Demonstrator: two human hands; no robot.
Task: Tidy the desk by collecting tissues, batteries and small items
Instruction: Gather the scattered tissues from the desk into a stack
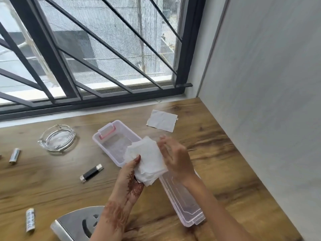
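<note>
A stack of tissues (pixel 147 158) is gripped by the left hand (pixel 130 183), with the thumb curled on top, over the box (pixel 106 151). The right hand (pixel 175 160) is held just beside the stack, its fingers straight and apart. One tissue (pixel 162 120) is lying beyond the right hand. A battery (pixel 15 156) and a USB stick (pixel 91 173) are lying to the left of the left hand.

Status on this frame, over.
Left hand holds tissue stack above box. Right hand open beside it. Loose tissue, batteries on desk. Nothing blocking.
</note>
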